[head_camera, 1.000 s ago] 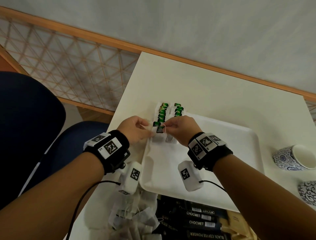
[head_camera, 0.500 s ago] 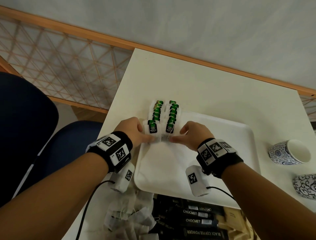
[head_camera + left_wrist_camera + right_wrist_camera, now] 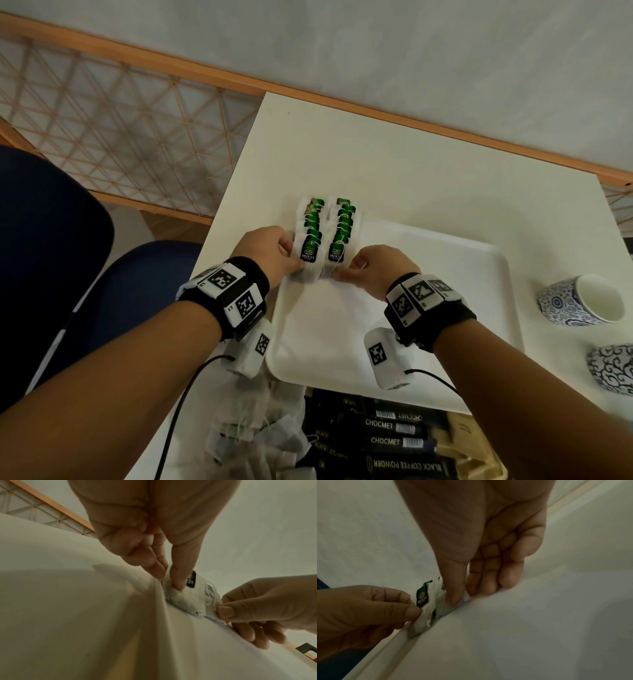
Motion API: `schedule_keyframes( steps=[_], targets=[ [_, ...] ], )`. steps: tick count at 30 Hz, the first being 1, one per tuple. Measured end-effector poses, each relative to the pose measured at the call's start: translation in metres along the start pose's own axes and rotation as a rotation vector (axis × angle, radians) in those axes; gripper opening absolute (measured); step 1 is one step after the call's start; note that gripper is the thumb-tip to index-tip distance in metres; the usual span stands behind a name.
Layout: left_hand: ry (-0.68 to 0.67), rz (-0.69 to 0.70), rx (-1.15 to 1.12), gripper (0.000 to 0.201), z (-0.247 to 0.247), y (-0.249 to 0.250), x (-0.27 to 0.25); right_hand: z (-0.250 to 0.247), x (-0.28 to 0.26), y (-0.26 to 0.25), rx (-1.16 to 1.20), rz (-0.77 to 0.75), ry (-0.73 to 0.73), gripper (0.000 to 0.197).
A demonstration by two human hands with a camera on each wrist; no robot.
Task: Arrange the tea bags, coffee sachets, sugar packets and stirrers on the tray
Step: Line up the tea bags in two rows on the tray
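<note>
Two overlapping rows of green-tagged tea bags (image 3: 325, 233) lie in the far left corner of the white tray (image 3: 445, 308). My left hand (image 3: 298, 270) pinches the left edge of the nearest tea bag (image 3: 308, 255) in the left row. In the left wrist view its thumb lies on that bag (image 3: 188, 601) and its fingers are down by the tray rim (image 3: 157, 588). My right hand (image 3: 339, 275) pinches the near right corner of the front bag (image 3: 337, 255) in the right row. The right wrist view shows this hand (image 3: 462, 595) with its thumb on top and fingers behind.
Near the table's front edge lie a loose pile of tea bags (image 3: 253, 438), several black coffee sachets (image 3: 387, 442) and beige packets (image 3: 472, 445). Two blue-patterned cups (image 3: 582, 301) (image 3: 613, 370) stand right of the tray. A blue chair (image 3: 51, 257) is at the left.
A second ago both hands met on one tea bag at the front of the rows. They have moved apart, and each now holds the front bag of its own row.
</note>
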State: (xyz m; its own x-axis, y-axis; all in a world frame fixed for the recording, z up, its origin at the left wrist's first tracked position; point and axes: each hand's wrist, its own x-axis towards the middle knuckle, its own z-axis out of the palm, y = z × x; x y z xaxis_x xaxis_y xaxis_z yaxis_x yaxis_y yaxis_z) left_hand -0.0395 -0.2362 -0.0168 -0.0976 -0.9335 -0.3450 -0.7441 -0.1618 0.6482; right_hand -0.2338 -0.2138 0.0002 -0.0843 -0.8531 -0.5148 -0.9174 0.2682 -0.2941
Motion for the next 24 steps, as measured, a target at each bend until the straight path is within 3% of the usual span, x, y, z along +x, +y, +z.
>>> schedule_keyframes(
  steps=[7, 11, 15, 24],
  targets=[
    [0.018, -0.040, -0.115, 0.034, -0.005, -0.003, -0.015, -0.009, -0.019, 0.003, 0.015, -0.037, 0.039, 0.032],
    [0.008, 0.048, -0.018, 0.018, -0.014, -0.009, -0.052, -0.002, -0.066, 0.003, 0.053, -0.167, 0.080, 0.016],
    [-0.120, 0.135, 0.051, 0.008, -0.014, -0.026, -0.112, 0.029, -0.136, 0.003, -0.021, -0.320, 0.007, 0.005],
    [-0.336, 0.249, 0.200, 0.012, 0.000, -0.086, -0.237, 0.106, -0.223, 0.018, -0.219, -0.557, -0.145, 0.022]
  ],
)
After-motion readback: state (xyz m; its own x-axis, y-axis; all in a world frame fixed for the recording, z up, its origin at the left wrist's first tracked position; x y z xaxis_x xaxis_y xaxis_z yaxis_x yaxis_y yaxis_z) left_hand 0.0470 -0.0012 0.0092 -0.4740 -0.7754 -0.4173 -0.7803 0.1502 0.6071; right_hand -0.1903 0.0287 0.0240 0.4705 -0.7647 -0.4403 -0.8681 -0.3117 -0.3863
